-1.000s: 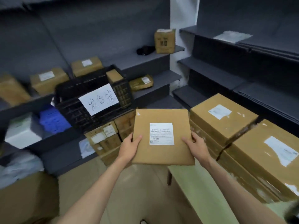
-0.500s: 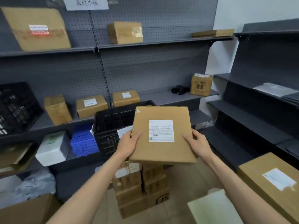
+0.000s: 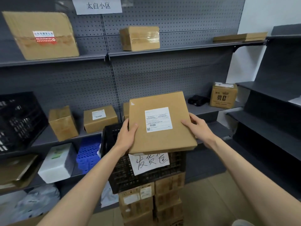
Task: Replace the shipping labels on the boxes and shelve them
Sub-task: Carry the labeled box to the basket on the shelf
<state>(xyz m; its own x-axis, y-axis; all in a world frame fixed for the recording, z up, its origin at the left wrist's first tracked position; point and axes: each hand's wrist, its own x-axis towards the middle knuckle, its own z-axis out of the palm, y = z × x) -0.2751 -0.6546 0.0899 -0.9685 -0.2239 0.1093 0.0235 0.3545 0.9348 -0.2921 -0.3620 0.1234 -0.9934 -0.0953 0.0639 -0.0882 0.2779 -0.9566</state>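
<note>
Box in hand: I hold a flat cardboard box (image 3: 160, 124) up in front of me, above the black crate (image 3: 146, 175) that carries a handwritten paper sign (image 3: 149, 162).
Left hand: my left hand (image 3: 126, 137) grips the box's left edge, thumb on top, fingers underneath.
Right hand: my right hand (image 3: 197, 126) grips the right edge the same way, thumb lying on the top face.
Label: a white shipping label (image 3: 158, 119) sits flat and square on the top face; I judge the relabelling of this box is done, though I cannot tell old from new by looking.
Shelving: not yet done for this one; it is in the air, touching no shelf.
Likely spot: the middle shelf (image 3: 211, 108) beyond the box has bare room to the right, between the box and the printed carton (image 3: 223, 95) with a small dark object (image 3: 197, 100) beside it.
Already shelved: to the left on that shelf stand a labelled box (image 3: 100, 118) and a plain box (image 3: 62, 123); the top shelf holds a large box (image 3: 42, 35) and a taped box (image 3: 140, 38).
Still left: a stack of boxes (image 3: 151, 203) stands on the floor under the crate; I guess they may need handling, but I cannot tell.
</note>
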